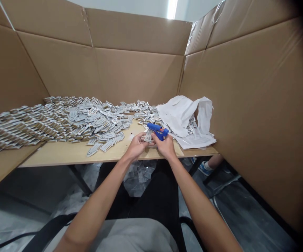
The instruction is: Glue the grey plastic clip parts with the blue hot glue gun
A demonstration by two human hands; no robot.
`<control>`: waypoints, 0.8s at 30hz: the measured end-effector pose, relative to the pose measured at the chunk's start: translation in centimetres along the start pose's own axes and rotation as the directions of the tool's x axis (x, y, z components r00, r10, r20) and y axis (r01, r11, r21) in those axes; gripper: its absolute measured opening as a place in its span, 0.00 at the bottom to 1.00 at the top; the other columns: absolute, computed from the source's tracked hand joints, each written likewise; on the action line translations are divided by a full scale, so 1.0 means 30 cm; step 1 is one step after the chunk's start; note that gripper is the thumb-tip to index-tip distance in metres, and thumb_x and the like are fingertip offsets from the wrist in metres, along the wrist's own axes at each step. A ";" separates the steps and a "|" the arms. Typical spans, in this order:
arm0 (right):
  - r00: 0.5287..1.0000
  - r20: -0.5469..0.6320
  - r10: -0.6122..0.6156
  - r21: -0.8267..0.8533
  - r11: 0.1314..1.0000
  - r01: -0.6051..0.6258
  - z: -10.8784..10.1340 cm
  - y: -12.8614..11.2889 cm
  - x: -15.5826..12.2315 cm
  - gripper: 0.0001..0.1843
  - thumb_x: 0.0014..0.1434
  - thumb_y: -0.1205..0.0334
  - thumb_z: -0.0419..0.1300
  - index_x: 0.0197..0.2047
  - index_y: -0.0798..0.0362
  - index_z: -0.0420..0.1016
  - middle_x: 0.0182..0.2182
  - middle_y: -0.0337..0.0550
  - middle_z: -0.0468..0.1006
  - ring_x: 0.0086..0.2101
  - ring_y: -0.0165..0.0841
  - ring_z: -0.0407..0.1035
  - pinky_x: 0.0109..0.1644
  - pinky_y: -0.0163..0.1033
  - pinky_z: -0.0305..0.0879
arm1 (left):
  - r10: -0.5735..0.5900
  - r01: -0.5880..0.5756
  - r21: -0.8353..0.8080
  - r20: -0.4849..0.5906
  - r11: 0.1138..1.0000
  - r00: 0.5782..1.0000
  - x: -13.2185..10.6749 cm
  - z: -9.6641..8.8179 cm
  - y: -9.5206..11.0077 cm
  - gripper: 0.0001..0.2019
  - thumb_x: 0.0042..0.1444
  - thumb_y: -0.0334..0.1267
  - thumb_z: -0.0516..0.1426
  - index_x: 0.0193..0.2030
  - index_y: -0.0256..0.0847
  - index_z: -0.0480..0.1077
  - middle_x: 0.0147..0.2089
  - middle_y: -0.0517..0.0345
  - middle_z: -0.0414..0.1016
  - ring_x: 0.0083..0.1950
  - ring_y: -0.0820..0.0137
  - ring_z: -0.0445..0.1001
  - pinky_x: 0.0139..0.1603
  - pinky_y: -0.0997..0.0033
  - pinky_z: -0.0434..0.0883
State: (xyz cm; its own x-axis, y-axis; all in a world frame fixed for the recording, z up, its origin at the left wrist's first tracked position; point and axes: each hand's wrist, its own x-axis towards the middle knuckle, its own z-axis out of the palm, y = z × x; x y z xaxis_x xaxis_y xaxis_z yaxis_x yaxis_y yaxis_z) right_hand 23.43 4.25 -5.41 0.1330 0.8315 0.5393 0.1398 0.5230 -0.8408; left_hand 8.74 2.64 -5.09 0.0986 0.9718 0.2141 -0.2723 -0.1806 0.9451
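My left hand [136,146] pinches a small grey-and-white flat piece [148,135] just above the front edge of the wooden table [62,154]. My right hand [166,145] is closed round a blue glue gun [158,130], whose nozzle points left at that piece. Both hands meet near the middle of the table. A large heap of the same grey-and-white pieces [62,120] spreads over the table's left and back.
A crumpled white plastic bag [185,117] with more pieces lies at the table's right. Tall cardboard walls [246,105] enclose the table on three sides. Someone's foot in a blue-and-white shoe [204,168] shows below the right edge. Table legs and plastic sheeting are underneath.
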 end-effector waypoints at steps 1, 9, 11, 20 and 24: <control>1.000 -0.002 0.008 -0.002 1.000 -0.008 0.001 -0.001 0.000 0.19 0.57 0.47 0.68 0.44 0.54 0.78 0.45 0.52 0.84 0.45 0.43 0.78 0.54 0.47 0.73 | -0.004 0.004 -0.001 -0.013 1.000 1.000 0.001 -0.001 -0.003 0.21 0.40 0.26 0.68 0.45 0.36 0.75 0.34 0.56 0.80 0.35 0.66 0.79 0.44 0.65 0.78; 1.000 0.000 0.010 -0.019 1.000 -0.011 0.003 0.014 0.004 0.22 0.56 0.46 0.69 0.46 0.54 0.79 0.43 0.51 0.85 0.46 0.45 0.77 0.53 0.47 0.73 | -0.014 0.016 0.027 -0.060 1.000 0.998 0.008 -0.018 -0.023 0.23 0.43 0.29 0.71 0.48 0.35 0.74 0.35 0.57 0.80 0.33 0.70 0.79 0.40 0.71 0.76; 1.000 0.025 0.000 -0.028 1.000 0.001 0.001 0.011 -0.001 0.21 0.57 0.46 0.68 0.46 0.54 0.79 0.43 0.51 0.84 0.45 0.44 0.77 0.53 0.47 0.73 | -0.022 0.021 -0.011 -0.051 1.000 0.998 0.009 -0.015 -0.022 0.22 0.44 0.31 0.71 0.47 0.35 0.73 0.36 0.56 0.80 0.35 0.69 0.80 0.42 0.70 0.78; 1.000 -0.018 0.000 0.033 0.999 0.000 0.005 -0.003 -0.004 0.22 0.58 0.42 0.69 0.42 0.53 0.79 0.37 0.48 0.83 0.39 0.41 0.77 0.44 0.42 0.74 | -0.017 0.010 -0.125 -0.055 0.992 0.998 0.004 0.001 0.000 0.14 0.51 0.35 0.69 0.42 0.36 0.73 0.37 0.52 0.82 0.41 0.62 0.83 0.50 0.59 0.81; 0.993 0.053 0.105 0.047 0.993 -0.107 -0.003 -0.002 -0.001 0.25 0.58 0.35 0.66 0.34 0.52 0.77 0.26 0.43 0.79 0.25 0.36 0.71 0.30 0.39 0.70 | -0.065 0.032 -0.174 -0.187 0.984 0.980 0.007 -0.001 0.011 0.13 0.54 0.36 0.68 0.41 0.37 0.69 0.34 0.50 0.81 0.36 0.63 0.83 0.42 0.61 0.81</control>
State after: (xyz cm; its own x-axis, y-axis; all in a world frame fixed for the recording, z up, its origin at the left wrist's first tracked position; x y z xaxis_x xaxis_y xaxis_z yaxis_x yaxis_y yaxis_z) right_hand 23.50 4.17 -5.37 0.0951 0.8904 0.4451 0.0783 0.4390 -0.8950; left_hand 8.64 2.79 -4.74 -0.0641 0.9927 0.1022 -0.4310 -0.1199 0.8943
